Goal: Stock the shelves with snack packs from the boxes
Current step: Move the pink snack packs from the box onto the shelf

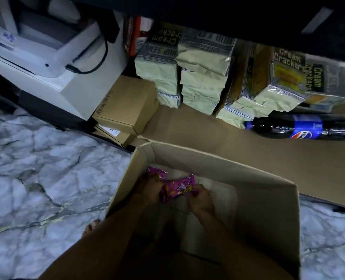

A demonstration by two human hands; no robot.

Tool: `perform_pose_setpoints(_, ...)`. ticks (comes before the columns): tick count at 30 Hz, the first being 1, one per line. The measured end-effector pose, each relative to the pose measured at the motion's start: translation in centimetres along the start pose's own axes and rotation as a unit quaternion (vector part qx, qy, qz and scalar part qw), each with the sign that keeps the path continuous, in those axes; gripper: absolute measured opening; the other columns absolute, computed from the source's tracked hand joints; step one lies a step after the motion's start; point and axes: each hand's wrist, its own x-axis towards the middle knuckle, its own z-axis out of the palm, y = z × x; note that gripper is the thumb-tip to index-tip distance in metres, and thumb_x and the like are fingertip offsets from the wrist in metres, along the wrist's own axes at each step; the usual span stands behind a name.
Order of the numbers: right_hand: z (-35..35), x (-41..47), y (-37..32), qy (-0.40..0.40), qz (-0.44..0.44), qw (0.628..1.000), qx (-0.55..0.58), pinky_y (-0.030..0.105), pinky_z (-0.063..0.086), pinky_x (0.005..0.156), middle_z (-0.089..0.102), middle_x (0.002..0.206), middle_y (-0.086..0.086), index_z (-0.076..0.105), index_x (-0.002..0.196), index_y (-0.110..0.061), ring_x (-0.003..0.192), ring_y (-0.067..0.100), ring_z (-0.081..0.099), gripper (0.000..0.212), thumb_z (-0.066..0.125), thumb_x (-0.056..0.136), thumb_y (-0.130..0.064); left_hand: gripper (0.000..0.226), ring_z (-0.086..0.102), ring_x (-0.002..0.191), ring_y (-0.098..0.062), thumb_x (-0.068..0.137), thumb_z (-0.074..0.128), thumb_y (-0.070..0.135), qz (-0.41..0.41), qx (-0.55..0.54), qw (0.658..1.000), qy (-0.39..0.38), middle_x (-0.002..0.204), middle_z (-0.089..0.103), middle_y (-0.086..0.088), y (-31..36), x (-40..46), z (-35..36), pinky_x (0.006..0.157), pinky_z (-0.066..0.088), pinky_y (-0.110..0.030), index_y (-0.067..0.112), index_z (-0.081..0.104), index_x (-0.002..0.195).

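Reaching down into the open cardboard box [268,199], both hands meet at a pink snack pack [177,188] held above the box's pale floor, near its far-left corner; the pack lies between the two hands, one end at each. The left hand [149,191] has its fingers curled round the pack's left end; the right hand [200,197] has its fingers curled over the right end, pinching it from the near side; neither hand is spread. The pack's long axis runs roughly left to right across the box, tilted a little so that its right end sits slightly farther from the person; its printed face is turned upward, the lettering too blurred to read. A second pink pack [155,172] shows just beyond the left hand, close against the box's far-left wall; whether the left hand touches it cannot be told.

Left of the box lies a pale marbled floor [36,168], with bare toes [90,226] near the box's near-left corner. Beyond the box a flat cardboard sheet [248,142] carries stacked Cream Crackers packs [204,77] along its far edge; toward its right edge a dark cola bottle [298,127] lies on its side, cap pointing left. Small brown cartons [127,106] sit at the sheet's far-left corner, beside a white machine [46,57].
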Motion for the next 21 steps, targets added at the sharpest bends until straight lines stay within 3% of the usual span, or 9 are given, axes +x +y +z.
perform_pose_setpoints(3,1.8,2.1,1.0,0.014,0.110,0.989,0.100,0.046,0.053,0.087,0.071,0.097,0.004,0.060,0.102,-0.022,0.090,0.029,0.066,0.052,0.063,0.069,-0.061,0.070,0.018,0.145,-0.026,0.086,0.065,0.030,0.008,0.051,0.999,0.013,0.156,0.024,-0.008,-1.3,2.3,0.2,0.120,0.015,-0.036,0.019,0.034,0.148)
perform_pose_setpoints(5,3.1,2.9,1.3,0.000,0.177,0.966,0.187,0.048,0.057,0.083,0.070,0.101,0.005,0.064,0.106,-0.019,0.090,0.031,0.067,0.062,0.066,0.066,-0.067,0.067,0.014,0.146,-0.027,0.084,0.066,0.021,0.005,0.086,0.996,0.019,0.158,0.019,-0.009,-1.7,3.7,0.6,0.119,0.017,-0.039,0.020,0.037,0.145)
perform_pose_setpoints(8,4.4,2.2,0.4,-0.076,0.275,0.888,0.361,0.050,0.060,0.069,0.067,0.109,0.016,0.057,0.117,-0.009,0.091,0.036,0.068,0.072,0.080,0.066,-0.055,0.061,0.015,0.146,-0.029,0.086,0.059,0.014,0.001,0.094,0.995,0.010,0.157,0.020,-0.010,-2.0,4.9,1.5,0.118,0.019,-0.040,0.016,0.038,0.143)
perform_pose_setpoints(11,5.2,2.3,0.1,-0.126,0.286,0.855,0.414,0.043,0.059,0.059,0.069,0.104,0.020,0.060,0.117,-0.007,0.085,0.035,0.070,0.068,0.084,0.067,-0.046,0.062,0.019,0.142,-0.034,0.086,0.059,0.019,-0.016,0.114,0.993,0.005,0.153,0.025,-0.014,-2.3,5.6,2.8,0.117,0.019,-0.044,0.018,0.034,0.143)
perform_pose_setpoints(14,5.3,2.8,0.0,-0.117,0.295,0.839,0.441,0.043,0.059,0.062,0.070,0.101,0.020,0.062,0.114,-0.004,0.080,0.033,0.070,0.055,0.084,0.071,-0.031,0.057,0.027,0.138,-0.037,0.089,0.056,0.020,-0.024,0.133,0.991,0.009,0.146,0.036,-0.017,-2.0,6.2,3.4,0.116,0.020,-0.043,0.016,0.035,0.141)
perform_pose_setpoints(17,5.3,3.4,0.2,-0.097,0.260,0.824,0.494,0.039,0.056,0.059,0.071,0.100,0.021,0.065,0.113,-0.002,0.077,0.033,0.068,0.038,0.073,0.083,-0.023,0.058,0.038,0.133,-0.033,0.088,0.055,0.015,-0.016,0.145,0.989,0.022,0.142,0.045,-0.012,-1.6,6.8,3.5,0.115,0.021,-0.043,0.016,0.034,0.142)
perform_pose_setpoints(19,5.1,3.6,0.9,-0.075,0.242,0.826,0.505,0.038,0.055,0.058,0.072,0.103,0.018,0.063,0.116,-0.006,0.084,0.033,0.068,0.034,0.066,0.089,-0.026,0.060,0.045,0.129,-0.032,0.084,0.062,0.013,-0.019,0.135,0.991,0.014,0.139,0.049,-0.012,-1.8,7.4,3.6,0.111,0.029,-0.044,0.013,0.040,0.139)
perform_pose_setpoints(21,4.9,3.5,1.8,-0.034,0.231,0.843,0.485,0.044,0.058,0.066,0.070,0.107,0.015,0.061,0.115,-0.011,0.094,0.035,0.067,0.029,0.063,0.092,-0.028,0.048,0.052,0.121,-0.031,0.083,0.067,0.015,-0.025,0.091,0.995,-0.021,0.133,0.053,-0.013,-2.3,7.9,3.9,0.104,0.042,-0.042,0.012,0.053,0.129)
